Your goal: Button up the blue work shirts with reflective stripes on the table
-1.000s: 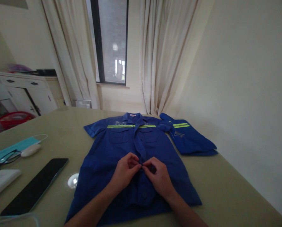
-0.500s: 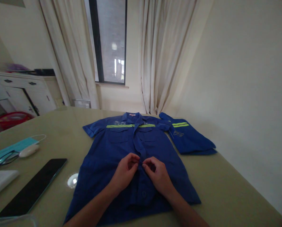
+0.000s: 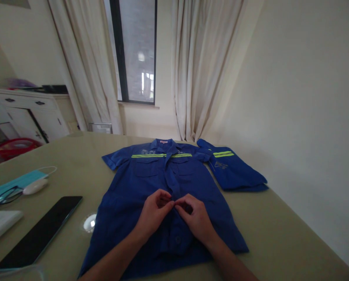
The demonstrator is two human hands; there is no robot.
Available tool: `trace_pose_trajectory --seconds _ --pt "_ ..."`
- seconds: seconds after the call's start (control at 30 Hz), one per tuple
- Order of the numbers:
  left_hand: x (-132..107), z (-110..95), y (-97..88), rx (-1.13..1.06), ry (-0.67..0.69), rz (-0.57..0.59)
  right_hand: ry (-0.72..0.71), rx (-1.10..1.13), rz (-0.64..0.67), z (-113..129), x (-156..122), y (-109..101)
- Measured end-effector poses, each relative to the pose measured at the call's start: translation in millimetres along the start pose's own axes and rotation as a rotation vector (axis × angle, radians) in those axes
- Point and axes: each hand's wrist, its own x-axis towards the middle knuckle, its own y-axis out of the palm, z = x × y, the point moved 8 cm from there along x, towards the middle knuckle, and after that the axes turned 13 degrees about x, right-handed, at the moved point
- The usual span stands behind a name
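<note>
A blue short-sleeved work shirt (image 3: 124,207) with a yellow-green stripe across its chest lies spread face up, collar away from me. Over its front placket, below the chest pockets, my left hand (image 3: 154,210) and my right hand (image 3: 194,216) meet at the fingertips. Both are closed in a pinch on the placket cloth; whether a button is between the fingers is hidden. Lower on the placket a dark button (image 3: 178,240) shows. Beyond the right sleeve lies a folded blue garment (image 3: 235,169) with a similar stripe.
On the table (image 3: 280,230), to the left, lie a black phone (image 3: 42,232), a white box-like object (image 3: 3,224), glasses (image 3: 7,197), a white mouse-shaped object (image 3: 35,186) and a light-blue face mask (image 3: 19,183). A clear rim (image 3: 22,271) shows at the bottom left. A wall stands along the right.
My fingertips have come together over the placket, the left thumb moving slightly right to meet the right fingers. The shirt and the other things stay where they were.
</note>
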Motion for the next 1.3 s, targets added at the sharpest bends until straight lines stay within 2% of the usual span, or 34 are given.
trace_pose_trajectory --seconds 0.47,0.83,0.97,1.13,1.3 --pt "3 6 -1.2 -0.044 -0.022 -0.028 -0.003 -0.015 0.006 2 -2 6" --pt "1 0 3.6 0.014 0.065 0.0 0.03 -0.033 0.027 -5 -4 8" --pt "0 2 3.4 0.009 0.027 0.028 0.046 -0.013 0.038 -7 -2 9" --pt "-2 -2 0.2 -0.008 0.027 -0.001 0.076 0.038 0.037 -7 -2 9" --pt "0 3 4.6 -0.021 -0.001 0.042 0.134 0.103 -0.023 -17 -1 5"
